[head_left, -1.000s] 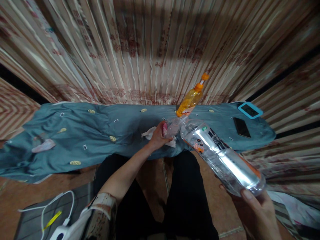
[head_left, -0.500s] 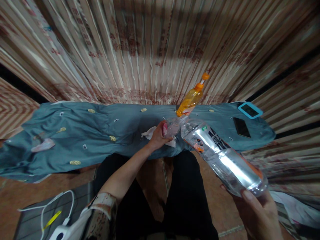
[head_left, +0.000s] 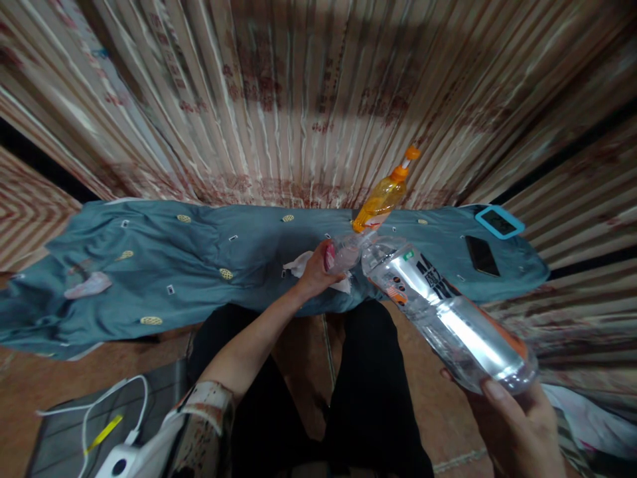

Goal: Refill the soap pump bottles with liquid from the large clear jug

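Note:
In my right hand [head_left: 517,418] is the base of a large clear plastic bottle [head_left: 448,312] with a silver, black and orange label. The bottle is tilted, its neck end pointing up and left. My left hand [head_left: 317,272] is closed around a small clear plastic bottle [head_left: 343,253] with a pinkish-red part near my fingers. The two bottles' mouths meet or nearly meet; I cannot tell if they touch. Just behind them stands an orange-yellow pump bottle [head_left: 383,199]. Below my left hand lies a crumpled white tissue [head_left: 298,264].
A blue-green patterned cloth [head_left: 259,245] covers the long narrow surface. At its right end lie a blue-framed device [head_left: 499,222] and a dark phone [head_left: 482,255]; a pale crumpled item [head_left: 89,285] lies left. Curtains [head_left: 308,99] hang behind. A white cable [head_left: 142,398] is at lower left.
Almost nothing differs. Both hands keep the bottles in the same pose, and the whole view has shifted very slightly.

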A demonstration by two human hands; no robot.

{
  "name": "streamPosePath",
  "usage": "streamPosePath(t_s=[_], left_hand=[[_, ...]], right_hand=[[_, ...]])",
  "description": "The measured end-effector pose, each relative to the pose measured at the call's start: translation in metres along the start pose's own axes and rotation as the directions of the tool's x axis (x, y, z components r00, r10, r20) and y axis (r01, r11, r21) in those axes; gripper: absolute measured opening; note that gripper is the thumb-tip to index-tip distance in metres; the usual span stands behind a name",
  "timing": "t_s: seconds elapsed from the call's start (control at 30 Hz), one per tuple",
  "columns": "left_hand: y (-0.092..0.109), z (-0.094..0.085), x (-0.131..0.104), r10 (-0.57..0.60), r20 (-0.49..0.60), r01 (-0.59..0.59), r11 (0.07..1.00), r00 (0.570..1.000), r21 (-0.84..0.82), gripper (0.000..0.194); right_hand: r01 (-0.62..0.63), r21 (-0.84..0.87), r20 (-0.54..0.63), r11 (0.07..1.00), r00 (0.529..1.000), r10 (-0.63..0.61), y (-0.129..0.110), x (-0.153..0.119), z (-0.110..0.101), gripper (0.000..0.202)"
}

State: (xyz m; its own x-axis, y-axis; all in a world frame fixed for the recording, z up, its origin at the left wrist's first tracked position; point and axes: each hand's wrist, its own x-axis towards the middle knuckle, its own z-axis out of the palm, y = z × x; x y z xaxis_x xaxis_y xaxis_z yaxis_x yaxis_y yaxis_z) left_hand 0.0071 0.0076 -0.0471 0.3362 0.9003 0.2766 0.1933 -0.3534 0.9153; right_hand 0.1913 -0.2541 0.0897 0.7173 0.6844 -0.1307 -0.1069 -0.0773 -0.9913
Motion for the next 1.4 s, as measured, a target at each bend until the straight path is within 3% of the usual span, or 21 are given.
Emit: streamPosePath(t_s=[0.53,0.87,1.2,1.4], left_hand=[[0.002,-0.001,0.000,0.021,0.008,-0.021,1.000,1.000,0.000,0.091],[0.006,-0.001,-0.001,-0.012,0.005,0.012,1.000,1.000,0.014,0.092],[0.006,-0.001,0.000,-0.022,0.002,0.022,0.999,1.000,-0.031,0.094],[0.004,-0.001,0.000,0.003,0.011,-0.003,1.000,1.000,-0.008,0.090]], right_hand=[[0.032,-0.012,0.031,0.999,0.999,-0.032,0.004,0.003,-0.005,0.084],[0.016,-0.015,0.035,1.000,0.999,-0.015,0.000,0.002,-0.002,0.092],[0.018,-0.013,0.017,1.000,1.000,-0.018,0.005,0.004,-0.006,0.080],[0.027,-0.004,0.018,1.000,0.999,-0.026,0.007,0.006,-0.007,0.084]])
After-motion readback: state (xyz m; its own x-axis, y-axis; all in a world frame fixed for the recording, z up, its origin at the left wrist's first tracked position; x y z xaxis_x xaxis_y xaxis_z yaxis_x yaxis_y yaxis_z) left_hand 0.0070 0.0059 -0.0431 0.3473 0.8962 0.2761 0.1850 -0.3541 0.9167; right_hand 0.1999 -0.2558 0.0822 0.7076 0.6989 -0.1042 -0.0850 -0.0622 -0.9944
